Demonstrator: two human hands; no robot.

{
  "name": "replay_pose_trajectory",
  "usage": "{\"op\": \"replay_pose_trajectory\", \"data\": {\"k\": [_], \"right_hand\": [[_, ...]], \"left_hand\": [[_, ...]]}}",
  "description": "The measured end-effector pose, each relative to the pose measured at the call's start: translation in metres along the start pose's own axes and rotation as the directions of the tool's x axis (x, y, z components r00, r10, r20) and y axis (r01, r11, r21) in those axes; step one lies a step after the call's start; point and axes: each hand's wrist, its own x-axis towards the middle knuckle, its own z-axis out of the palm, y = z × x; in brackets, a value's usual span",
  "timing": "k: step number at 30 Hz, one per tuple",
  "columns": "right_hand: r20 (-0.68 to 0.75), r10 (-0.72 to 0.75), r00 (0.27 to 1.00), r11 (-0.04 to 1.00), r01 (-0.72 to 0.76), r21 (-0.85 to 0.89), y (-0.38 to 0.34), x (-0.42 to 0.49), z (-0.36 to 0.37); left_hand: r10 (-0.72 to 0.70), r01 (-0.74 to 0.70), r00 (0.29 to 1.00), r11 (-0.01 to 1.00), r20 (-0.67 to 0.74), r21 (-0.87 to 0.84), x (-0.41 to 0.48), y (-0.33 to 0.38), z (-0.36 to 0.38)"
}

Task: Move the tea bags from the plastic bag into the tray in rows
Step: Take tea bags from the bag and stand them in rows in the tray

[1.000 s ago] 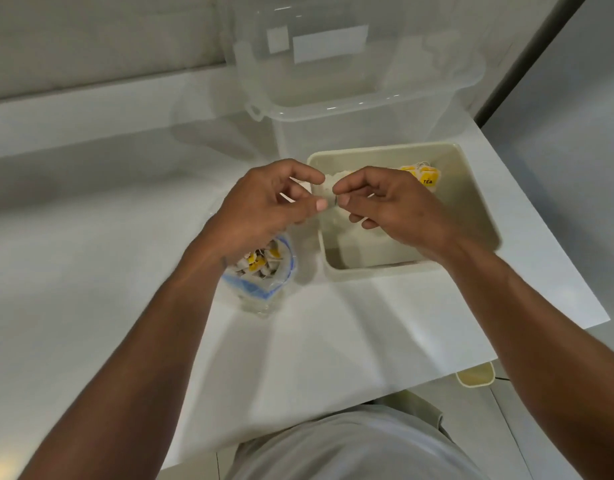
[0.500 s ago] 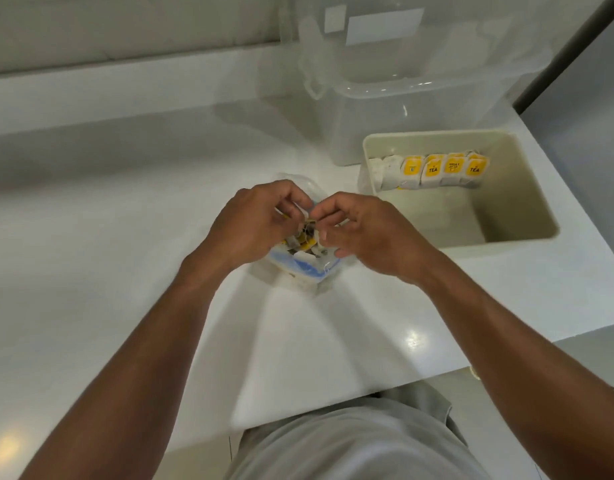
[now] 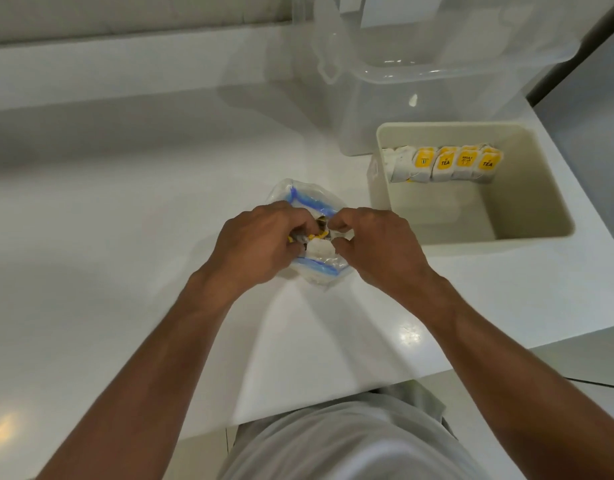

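Observation:
A clear plastic bag (image 3: pixel 298 194) with a blue zip strip stands open on the white counter, with tea bags (image 3: pixel 317 247) inside. My left hand (image 3: pixel 253 244) and my right hand (image 3: pixel 378 247) both sit over its mouth, fingers curled into it among the tea bags. Exactly what each finger pinches is hidden. To the right lies the cream tray (image 3: pixel 548 209). A row of several yellow-labelled tea bags (image 3: pixel 444 164) stands along the tray's far wall.
A large clear storage tub (image 3: pixel 437 74) stands behind the tray at the back right. The counter's front edge runs near my body, and its right edge lies just beyond the tray.
Both hands left the tray, where they had set down a tea bag, and came to the plastic bag's mouth. Since half a second ago they have dug a little deeper.

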Motion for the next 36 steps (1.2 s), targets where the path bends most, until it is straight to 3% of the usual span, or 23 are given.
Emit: {"op": "replay_pose_trajectory", "data": {"k": [8, 11, 15, 21, 26, 31, 34, 36], "right_hand": [[0.195, -0.065, 0.979, 0.997, 0.072, -0.028, 0.003, -0.004, -0.014], [0.128, -0.012, 0.992, 0.994, -0.003, 0.114, 0.005, -0.004, -0.017], [-0.085, 0.007, 0.996, 0.977, 0.011, 0.211, 0.01, -0.003, -0.019], [0.149, -0.053, 0.987, 0.93, -0.006, 0.369, 0.013, 0.001, -0.037], [0.035, 0.012, 0.999, 0.976, -0.02, 0.217, 0.013, 0.007, -0.034], [-0.021, 0.071, 0.997, 0.966, -0.063, 0.253, 0.015, 0.007, -0.041], [0.042, 0.105, 0.994, 0.901, -0.113, 0.419, 0.013, 0.006, -0.045], [0.078, 0.117, 0.99, 0.855, -0.141, 0.499, 0.011, 0.007, -0.044]], "left_hand": [[-0.015, 0.014, 0.999, 0.999, 0.049, 0.03, 0.009, 0.012, -0.009], [-0.04, 0.039, 0.999, 0.998, -0.016, -0.05, 0.011, 0.016, -0.013], [-0.043, 0.025, 0.995, 0.979, -0.088, -0.2, 0.017, 0.019, -0.021], [-0.037, 0.003, 0.995, 0.936, -0.089, -0.352, 0.022, 0.026, -0.03], [-0.075, 0.029, 0.993, 0.91, -0.096, -0.414, 0.024, 0.029, -0.035], [-0.091, 0.094, 0.996, 0.983, 0.024, -0.157, 0.022, 0.021, -0.031], [-0.024, 0.014, 0.986, 0.998, 0.166, 0.058, 0.019, 0.028, -0.022], [0.013, -0.033, 0.993, 0.985, 0.121, 0.167, 0.019, 0.034, -0.015]]}}
